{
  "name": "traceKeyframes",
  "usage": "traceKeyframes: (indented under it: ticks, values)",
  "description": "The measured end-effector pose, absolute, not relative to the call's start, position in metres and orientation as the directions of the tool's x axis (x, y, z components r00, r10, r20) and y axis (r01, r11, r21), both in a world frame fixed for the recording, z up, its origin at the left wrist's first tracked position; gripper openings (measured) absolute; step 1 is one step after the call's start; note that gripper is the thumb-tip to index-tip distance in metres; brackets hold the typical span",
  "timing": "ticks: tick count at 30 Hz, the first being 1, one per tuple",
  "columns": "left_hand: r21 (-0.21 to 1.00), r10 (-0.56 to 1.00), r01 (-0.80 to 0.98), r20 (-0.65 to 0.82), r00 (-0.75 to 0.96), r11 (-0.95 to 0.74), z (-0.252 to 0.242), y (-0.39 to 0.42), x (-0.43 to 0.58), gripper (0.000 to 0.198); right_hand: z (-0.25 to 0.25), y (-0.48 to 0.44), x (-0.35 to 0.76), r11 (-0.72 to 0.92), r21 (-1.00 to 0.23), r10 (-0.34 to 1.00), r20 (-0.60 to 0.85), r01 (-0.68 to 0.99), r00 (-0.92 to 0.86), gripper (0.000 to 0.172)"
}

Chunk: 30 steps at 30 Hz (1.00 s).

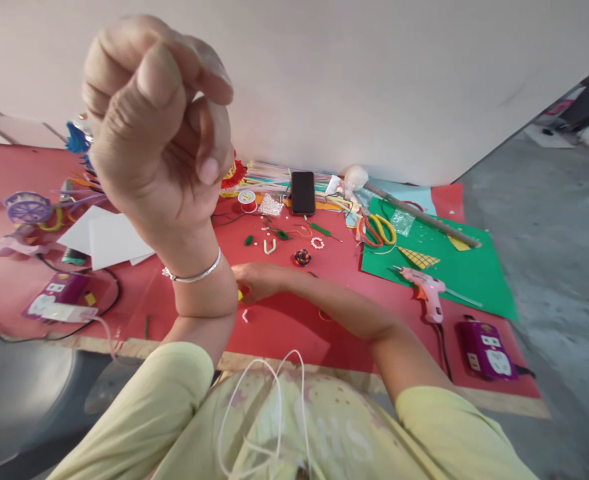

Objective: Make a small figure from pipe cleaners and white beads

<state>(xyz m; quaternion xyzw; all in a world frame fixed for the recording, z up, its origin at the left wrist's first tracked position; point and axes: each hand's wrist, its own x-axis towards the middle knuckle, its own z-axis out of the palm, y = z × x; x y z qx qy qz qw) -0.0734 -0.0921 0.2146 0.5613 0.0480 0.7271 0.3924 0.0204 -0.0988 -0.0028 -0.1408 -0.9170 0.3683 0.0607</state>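
Raised close to the camera at the upper left is my left hand (159,120), its fingers curled in; whatever they may pinch is too small to make out. A silver bracelet (197,272) circles that wrist. Low over the red table (284,327), my right hand (254,280) is partly hidden behind my left forearm, beside a small yellow object (240,294). Its fingertips are out of sight. Beyond it lie a dark beaded ball (302,257), a ring of white beads (317,243), a pale bent piece (269,247) and small green pieces (282,235).
A pink glue gun (427,290) and scissors (383,230) lie on green sheet (494,267) at the right. Purple power strips (487,350) sit at both sides, with cables. A black phone (303,193) and pipe cleaners are at the back; white paper (114,240) is left.
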Motion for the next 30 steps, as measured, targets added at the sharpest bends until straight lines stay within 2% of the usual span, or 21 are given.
traceKeyframes:
  ticks: [2,5,8,12,13,15,17,18,20,22,24,26,27,28,30]
  values:
    - [0.48,0.565,-0.421,0.819,-0.1,-0.77,0.21,-0.09,-0.074,0.041,-0.007,-0.1,0.021,0.747,-0.638,0.253,0.016,0.185,-0.967,0.037]
    - [0.465,0.511,-0.26,0.847,-0.149,-0.846,0.209,-0.09,-0.073,0.04,-0.015,-0.105,0.022,0.817,-0.553,0.242,0.071,0.164,-0.968,0.031]
    - [0.478,0.507,-0.272,0.861,-0.045,-0.835,0.212,-0.096,-0.074,0.025,-0.018,-0.108,0.026,0.874,-0.443,0.267,0.088,0.202,-0.96,0.032]
    - [0.63,0.64,-0.253,0.767,0.054,-0.734,0.206,-0.103,-0.08,0.012,0.01,-0.103,0.043,0.9,-0.343,0.278,-0.024,0.269,-0.96,0.051]
    - [0.675,0.685,-0.23,0.727,0.047,-0.701,0.2,-0.103,-0.081,0.01,0.025,-0.101,0.05,0.901,-0.314,0.305,-0.029,0.299,-0.952,0.049]
    - [0.747,0.765,-0.194,0.643,-0.027,-0.635,0.18,-0.1,-0.08,0.012,0.062,-0.098,0.068,0.88,-0.269,0.421,0.059,0.391,-0.905,0.039]
    - [0.826,0.84,-0.154,0.532,-0.108,-0.542,0.151,-0.097,-0.07,0.009,0.103,-0.098,0.091,0.832,-0.276,0.547,0.271,0.48,-0.792,0.03]
    - [0.865,0.873,-0.121,0.476,-0.107,-0.486,0.135,-0.097,-0.062,0.008,0.123,-0.099,0.104,0.835,-0.277,0.55,0.409,0.475,-0.728,0.026]
    - [0.931,0.923,-0.006,0.364,0.124,-0.366,0.1,-0.102,-0.038,0.008,0.156,-0.102,0.13,0.833,-0.322,0.539,0.656,0.45,-0.529,0.028]
    - [0.936,0.876,0.134,0.245,0.416,-0.325,0.069,-0.114,-0.008,0.021,0.178,-0.106,0.153,0.83,-0.384,0.521,0.793,0.406,-0.315,0.033]
    - [0.919,0.765,0.175,0.177,0.62,-0.354,0.043,-0.13,0.021,0.041,0.189,-0.109,0.17,0.817,-0.431,0.5,0.86,0.383,-0.1,0.033]
    - [0.92,0.584,0.182,0.059,0.81,-0.346,0.021,-0.145,0.046,0.058,0.192,-0.11,0.182,0.833,-0.443,0.455,0.889,0.332,0.046,0.032]
    - [0.922,0.508,0.198,-0.003,0.861,-0.331,0.012,-0.152,0.056,0.057,0.192,-0.109,0.185,0.844,-0.443,0.435,0.895,0.301,0.098,0.033]
    - [0.921,0.45,0.196,-0.026,0.893,-0.336,0.003,-0.157,0.064,0.048,0.191,-0.108,0.187,0.855,-0.443,0.422,0.896,0.27,0.136,0.034]
    - [0.914,0.466,0.185,0.005,0.885,-0.36,-0.012,-0.164,0.076,0.021,0.188,-0.105,0.189,0.858,-0.462,0.432,0.886,0.225,0.17,0.036]
